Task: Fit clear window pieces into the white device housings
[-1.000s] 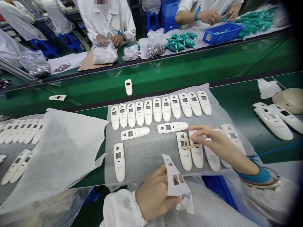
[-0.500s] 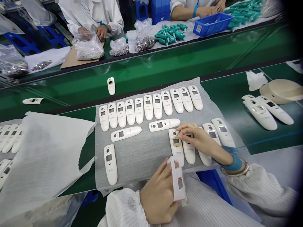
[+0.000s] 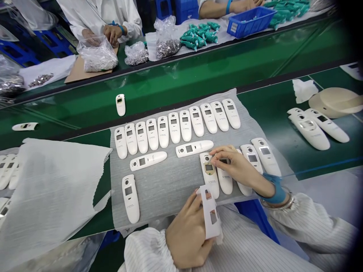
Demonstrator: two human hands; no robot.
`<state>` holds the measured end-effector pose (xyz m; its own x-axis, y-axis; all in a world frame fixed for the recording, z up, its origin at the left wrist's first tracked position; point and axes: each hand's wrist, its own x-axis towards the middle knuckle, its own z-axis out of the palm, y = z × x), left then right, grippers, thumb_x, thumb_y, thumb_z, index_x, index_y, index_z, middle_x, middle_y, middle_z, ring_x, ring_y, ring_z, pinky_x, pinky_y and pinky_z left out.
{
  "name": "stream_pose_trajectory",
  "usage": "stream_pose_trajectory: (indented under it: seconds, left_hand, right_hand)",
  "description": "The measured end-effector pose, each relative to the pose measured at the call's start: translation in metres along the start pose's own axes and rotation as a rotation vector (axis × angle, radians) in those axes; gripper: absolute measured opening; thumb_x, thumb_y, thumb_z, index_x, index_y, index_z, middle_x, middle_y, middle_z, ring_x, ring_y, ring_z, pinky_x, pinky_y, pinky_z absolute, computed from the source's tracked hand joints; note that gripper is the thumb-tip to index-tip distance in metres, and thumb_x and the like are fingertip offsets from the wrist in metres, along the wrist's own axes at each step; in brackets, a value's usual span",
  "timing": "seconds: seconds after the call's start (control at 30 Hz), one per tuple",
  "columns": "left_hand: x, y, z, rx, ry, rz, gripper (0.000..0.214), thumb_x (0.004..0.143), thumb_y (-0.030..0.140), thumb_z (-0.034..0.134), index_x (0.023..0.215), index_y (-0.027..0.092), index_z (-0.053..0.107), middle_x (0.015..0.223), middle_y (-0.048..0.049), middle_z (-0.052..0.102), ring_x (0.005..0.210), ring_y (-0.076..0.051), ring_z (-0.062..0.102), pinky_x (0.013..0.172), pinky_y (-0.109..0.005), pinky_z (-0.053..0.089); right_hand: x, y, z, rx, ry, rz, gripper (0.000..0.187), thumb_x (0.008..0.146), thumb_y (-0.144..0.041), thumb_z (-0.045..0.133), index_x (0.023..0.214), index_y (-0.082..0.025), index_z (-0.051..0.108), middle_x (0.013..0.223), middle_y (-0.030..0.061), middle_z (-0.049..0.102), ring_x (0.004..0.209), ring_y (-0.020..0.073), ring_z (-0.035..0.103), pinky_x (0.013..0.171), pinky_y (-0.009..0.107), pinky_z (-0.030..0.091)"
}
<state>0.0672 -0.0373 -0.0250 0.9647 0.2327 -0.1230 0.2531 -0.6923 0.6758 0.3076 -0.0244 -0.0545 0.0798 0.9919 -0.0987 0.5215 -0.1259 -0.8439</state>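
My right hand (image 3: 236,166) rests on white plastic device shells at the near right of a grey foam sheet (image 3: 170,189). Its pinched fingertips press a small yellowish window sticker onto one white shell (image 3: 209,174). My left hand (image 3: 187,234) is closed on a white backing sheet (image 3: 210,213) with cut-out holes, held over my lap. A row of several white shells (image 3: 176,126) lies along the sheet's far side. Two shells (image 3: 170,155) lie sideways below that row, and a single shell (image 3: 130,198) lies at the near left.
A folded white foam sheet (image 3: 53,189) covers more shells at left. Larger white shells (image 3: 314,126) and a beige disc (image 3: 336,102) lie at right. One small shell (image 3: 120,104) rides the green conveyor (image 3: 198,81). Across it, other people's hands work beside bags of metal parts (image 3: 98,58) and a blue bin (image 3: 249,20).
My right hand carried the yellowish sticker down from above the shells onto one shell's window. My left hand with the backing sheet stayed near my lap. The view shifted slightly.
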Motion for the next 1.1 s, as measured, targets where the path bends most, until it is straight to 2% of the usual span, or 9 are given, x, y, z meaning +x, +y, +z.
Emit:
stream_pose_trajectory:
  seconds: [0.47, 0.7, 0.9, 1.1]
  left_hand:
    - [0.001, 0.003, -0.003, -0.016, 0.027, 0.01, 0.022, 0.084, 0.022, 0.049, 0.102, 0.014, 0.061, 0.121, -0.0104, 0.055, 0.132, -0.028, 0.03, 0.116, -0.048, 0.018]
    - [0.0, 0.002, 0.0, -0.023, 0.038, 0.004, 0.025, 0.083, 0.022, 0.051, 0.105, 0.014, 0.061, 0.123, -0.0102, 0.055, 0.133, -0.028, 0.03, 0.117, -0.048, 0.018]
    - [0.002, 0.001, -0.005, -0.019, 0.017, 0.019, 0.029, 0.085, 0.023, 0.049, 0.11, 0.013, 0.058, 0.141, -0.0119, 0.043, 0.141, -0.027, 0.018, 0.118, -0.049, 0.014]
    - [0.011, -0.004, -0.003, -0.014, 0.006, 0.022, 0.036, 0.086, 0.023, 0.047, 0.119, 0.01, 0.054, 0.144, -0.0143, 0.04, 0.143, -0.025, 0.014, 0.118, -0.051, 0.011]
  right_hand:
    - [-0.001, 0.003, 0.004, -0.071, 0.021, 0.002, 0.017, 0.087, -0.036, 0.058, 0.078, -0.024, 0.067, 0.107, 0.0016, 0.06, 0.102, 0.0245, 0.047, 0.087, 0.043, 0.042]
    - [0.0, 0.005, 0.006, -0.085, 0.057, -0.029, 0.016, 0.086, -0.034, 0.058, 0.078, -0.023, 0.067, 0.103, 0.002, 0.062, 0.101, 0.024, 0.048, 0.087, 0.043, 0.042]
    - [0.001, 0.001, 0.007, -0.098, 0.075, -0.045, 0.015, 0.087, -0.031, 0.058, 0.077, -0.022, 0.066, 0.102, 0.0025, 0.063, 0.1, 0.0235, 0.049, 0.086, 0.042, 0.042]
    - [-0.001, -0.003, 0.01, -0.195, 0.115, -0.073, 0.017, 0.087, -0.027, 0.058, 0.072, -0.021, 0.063, 0.098, 0.0022, 0.063, 0.095, 0.023, 0.051, 0.081, 0.042, 0.043]
